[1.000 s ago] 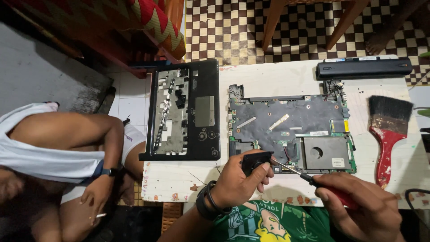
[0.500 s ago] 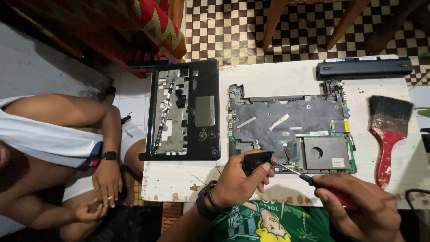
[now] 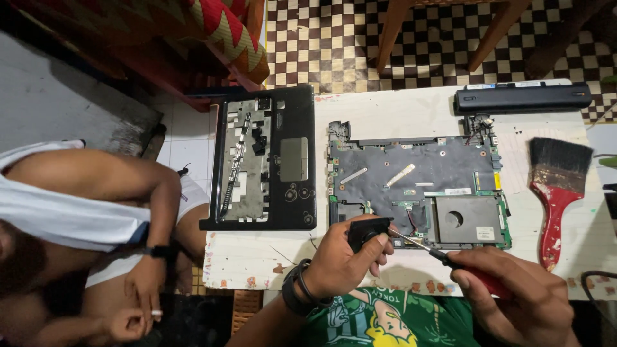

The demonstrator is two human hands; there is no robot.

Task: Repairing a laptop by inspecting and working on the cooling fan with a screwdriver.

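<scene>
Only the person at left moved; both hands stayed. Left hand (image 3: 344, 260) fingers pinch the fan (image 3: 367, 232), right hand (image 3: 514, 302) fingers grip the screwdriver (image 3: 443, 256). A slip could scratch the board (image 3: 418, 173).

Laptop motherboard (image 3: 418, 189) lies mid-table (image 3: 385, 112). Laptop palmrest cover (image 3: 267, 157) just left of it, hanging over the table's left edge. Laptop battery (image 3: 522, 98) at far edge, behind the board, toward the right. Paintbrush (image 3: 556, 193) right of the board, bristles pointing away. Left hand (image 3: 344, 260) at near edge, holding a small fan (image 3: 367, 232) beside the board's near-left corner. Right hand (image 3: 524, 302) to its right, screwdriver (image 3: 443, 256) tip meeting the fan. Another person's arm (image 3: 116, 186) off the table's left.
</scene>
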